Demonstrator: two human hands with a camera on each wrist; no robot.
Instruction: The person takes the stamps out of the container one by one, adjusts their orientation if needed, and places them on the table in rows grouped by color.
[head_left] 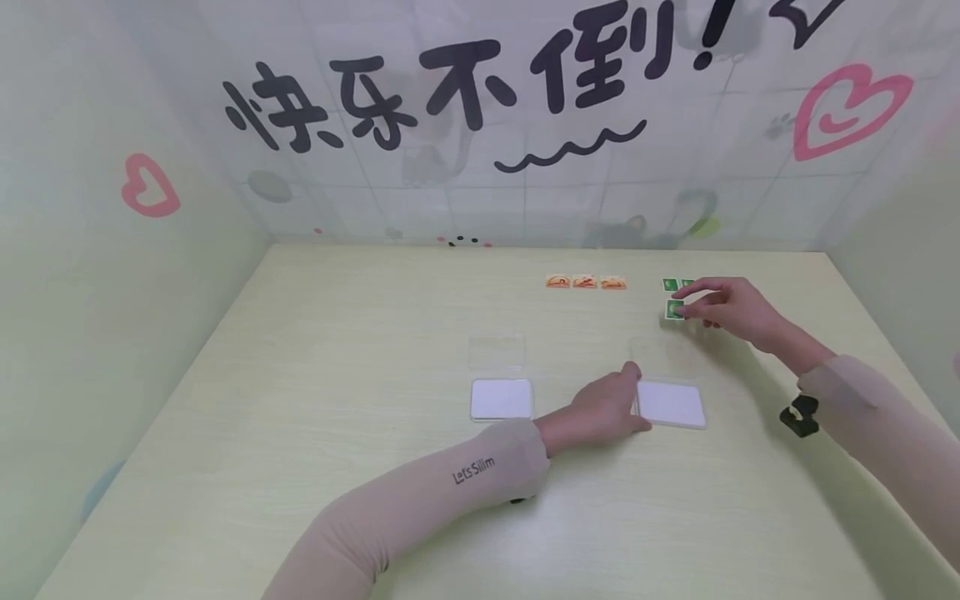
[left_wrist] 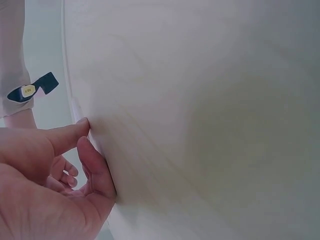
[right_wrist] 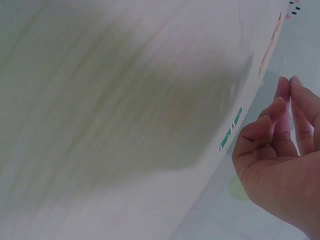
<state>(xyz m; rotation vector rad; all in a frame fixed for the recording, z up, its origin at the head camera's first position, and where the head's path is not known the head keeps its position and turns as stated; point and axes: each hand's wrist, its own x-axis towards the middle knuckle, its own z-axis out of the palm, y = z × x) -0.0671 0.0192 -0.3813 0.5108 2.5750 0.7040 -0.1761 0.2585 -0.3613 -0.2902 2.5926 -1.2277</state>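
Observation:
In the head view my right hand [head_left: 723, 310] pinches a small green square card [head_left: 674, 310] between thumb and fingertip, lifted above the table. Seen from the right wrist, that hand [right_wrist: 280, 130] holds the card edge-on as a thin sliver. Two similar green cards [right_wrist: 231, 129] lie on the table beneath, partly covered by the hand in the head view. My left hand [head_left: 606, 406] grips the left end of a flat white rectangular case [head_left: 671, 404], fingers at its far corner and thumb at the near one. The case is out of sight in the left wrist view.
Another white rectangular case [head_left: 501, 399] lies left of the left hand. A clear plastic rectangle [head_left: 497, 352] lies behind it, and a faint clear one [head_left: 663, 358] behind the gripped case. Three orange cards [head_left: 585, 282] lie in a row near the back wall.

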